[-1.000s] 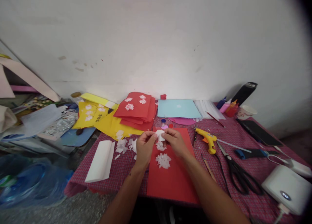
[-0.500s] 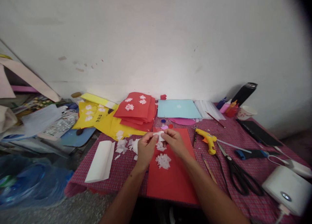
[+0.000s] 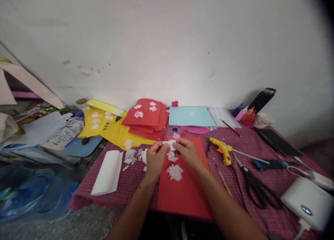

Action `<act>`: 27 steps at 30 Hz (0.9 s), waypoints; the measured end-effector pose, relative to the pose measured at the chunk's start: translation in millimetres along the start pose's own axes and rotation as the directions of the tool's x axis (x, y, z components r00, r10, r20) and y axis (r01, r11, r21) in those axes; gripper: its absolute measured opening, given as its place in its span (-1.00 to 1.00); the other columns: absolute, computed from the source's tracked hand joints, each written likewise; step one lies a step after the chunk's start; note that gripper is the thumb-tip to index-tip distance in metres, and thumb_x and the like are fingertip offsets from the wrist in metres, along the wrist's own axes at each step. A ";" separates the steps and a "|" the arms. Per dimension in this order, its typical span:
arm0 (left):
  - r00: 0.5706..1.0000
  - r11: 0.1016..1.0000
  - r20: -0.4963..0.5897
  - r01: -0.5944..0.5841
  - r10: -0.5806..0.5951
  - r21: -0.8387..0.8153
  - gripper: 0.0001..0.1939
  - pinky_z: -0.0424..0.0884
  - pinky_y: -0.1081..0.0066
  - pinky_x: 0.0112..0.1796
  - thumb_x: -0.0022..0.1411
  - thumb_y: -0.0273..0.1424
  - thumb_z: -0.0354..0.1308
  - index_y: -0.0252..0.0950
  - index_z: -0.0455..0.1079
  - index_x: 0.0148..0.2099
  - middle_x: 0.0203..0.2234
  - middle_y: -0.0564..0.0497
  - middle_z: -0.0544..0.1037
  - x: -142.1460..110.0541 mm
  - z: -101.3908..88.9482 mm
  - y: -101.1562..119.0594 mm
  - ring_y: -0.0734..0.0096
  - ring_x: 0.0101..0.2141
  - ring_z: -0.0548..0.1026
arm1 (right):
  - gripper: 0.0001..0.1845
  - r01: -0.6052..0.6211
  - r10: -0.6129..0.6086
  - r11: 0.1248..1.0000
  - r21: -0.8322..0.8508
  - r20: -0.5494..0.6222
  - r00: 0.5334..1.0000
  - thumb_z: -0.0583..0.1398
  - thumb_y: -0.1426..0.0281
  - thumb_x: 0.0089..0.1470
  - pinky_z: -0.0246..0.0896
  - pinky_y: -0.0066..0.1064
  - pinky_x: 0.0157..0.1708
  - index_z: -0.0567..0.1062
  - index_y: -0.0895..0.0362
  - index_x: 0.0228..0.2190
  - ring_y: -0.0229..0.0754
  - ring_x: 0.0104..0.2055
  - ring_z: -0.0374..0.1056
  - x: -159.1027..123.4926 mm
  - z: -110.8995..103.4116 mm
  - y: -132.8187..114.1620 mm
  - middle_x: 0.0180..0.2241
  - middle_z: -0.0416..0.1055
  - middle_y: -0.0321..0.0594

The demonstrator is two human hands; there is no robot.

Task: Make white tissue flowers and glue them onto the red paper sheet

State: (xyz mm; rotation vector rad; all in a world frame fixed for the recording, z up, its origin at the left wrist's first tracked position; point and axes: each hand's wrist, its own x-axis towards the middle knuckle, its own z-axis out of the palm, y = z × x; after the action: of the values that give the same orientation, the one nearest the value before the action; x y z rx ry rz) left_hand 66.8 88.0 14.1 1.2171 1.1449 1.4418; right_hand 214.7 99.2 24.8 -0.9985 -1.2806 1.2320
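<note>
Between the fingertips of my left hand (image 3: 156, 160) and my right hand (image 3: 187, 153) is a small piece of white paper (image 3: 171, 144), pinched from both sides. Both hands hover over the upper part of a red sheet (image 3: 185, 194). Two ruffled white paper flowers lie on that sheet: a lower flower (image 3: 175, 172) in full view and an upper flower (image 3: 171, 157) partly hidden under my fingers. Torn white paper scraps (image 3: 130, 157) are scattered just left of my left hand, beside a folded white sheet (image 3: 107, 173).
To the right lie a yellow glue gun (image 3: 221, 150), black-handled scissors (image 3: 257, 187), a wooden stick (image 3: 223, 180) and a white power bank (image 3: 308, 201). Behind are red cards with flowers (image 3: 143, 114), yellow paper (image 3: 125, 133) and a light-blue sheet (image 3: 190, 117) against the wall.
My hands have shifted very slightly, and the white paper between them appears drawn a little wider and flatter. Everything on the table stays where it was.
</note>
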 end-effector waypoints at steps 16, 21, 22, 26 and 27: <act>0.991 0.990 0.042 -0.129 0.127 0.056 -0.73 0.42 0.35 -0.13 0.16 -0.34 0.30 -0.27 0.48 -0.07 -0.20 -0.06 0.58 -1.2 0.3 -3.1 0.31 -0.19 0.52 | -0.75 0.179 -0.218 0.933 -0.313 -0.094 0.971 0.17 0.34 0.13 0.05 -0.43 -0.52 0.41 0.11 -0.57 -0.27 -0.57 0.18 -2.3 5.1 -0.6 -0.63 0.27 -0.37; 0.947 0.910 -0.030 -0.298 0.320 0.289 -0.85 0.42 0.35 -0.13 0.23 -0.35 0.25 -0.24 0.45 -0.15 -0.24 -0.03 0.53 -1.1 -0.4 -5.1 0.35 -0.22 0.49 | -0.74 0.326 -0.387 0.801 -0.503 -0.018 0.922 0.14 0.40 0.18 0.05 -0.41 -0.45 0.44 0.12 -0.54 -0.25 -0.50 0.20 -3.3 5.5 3.7 -0.57 0.31 -0.33; 0.935 0.897 -0.053 -0.320 0.351 0.304 -0.85 0.42 0.35 -0.13 0.23 -0.36 0.25 -0.24 0.44 -0.14 -0.23 -0.02 0.53 -1.1 -0.2 -4.9 0.35 -0.21 0.49 | -0.74 0.336 -0.398 0.789 -0.515 -0.011 0.917 0.15 0.39 0.19 0.05 -0.41 -0.44 0.45 0.13 -0.53 -0.25 -0.50 0.21 -3.2 5.2 4.4 -0.57 0.32 -0.33; 0.860 0.803 -0.038 -0.458 0.508 0.382 -0.85 0.41 0.28 -0.05 0.25 -0.41 0.24 -0.22 0.44 -0.11 -0.18 -0.04 0.52 -1.8 0.4 -2.1 0.31 -0.13 0.48 | -0.75 0.342 -0.412 0.781 -0.523 -0.020 0.911 0.16 0.38 0.21 0.07 -0.40 -0.42 0.48 0.13 -0.51 -0.24 -0.48 0.25 -3.2 4.8 5.8 -0.55 0.36 -0.32; 0.841 0.773 -0.010 -0.491 0.540 0.402 -0.88 0.40 0.25 -0.02 0.25 -0.42 0.23 -0.22 0.45 -0.13 -0.18 -0.04 0.52 -2.1 0.4 -1.0 0.30 -0.11 0.48 | -0.75 0.343 -0.415 0.782 -0.520 -0.024 0.910 0.16 0.38 0.21 0.08 -0.40 -0.42 0.48 0.13 -0.50 -0.24 -0.48 0.25 -3.3 5.0 5.9 -0.54 0.36 -0.31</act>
State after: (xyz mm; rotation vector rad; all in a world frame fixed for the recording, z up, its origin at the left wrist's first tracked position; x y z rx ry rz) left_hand 67.5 86.1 12.8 1.8552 1.2791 1.7694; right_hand 209.6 96.2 19.0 -1.0951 -1.6425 0.5040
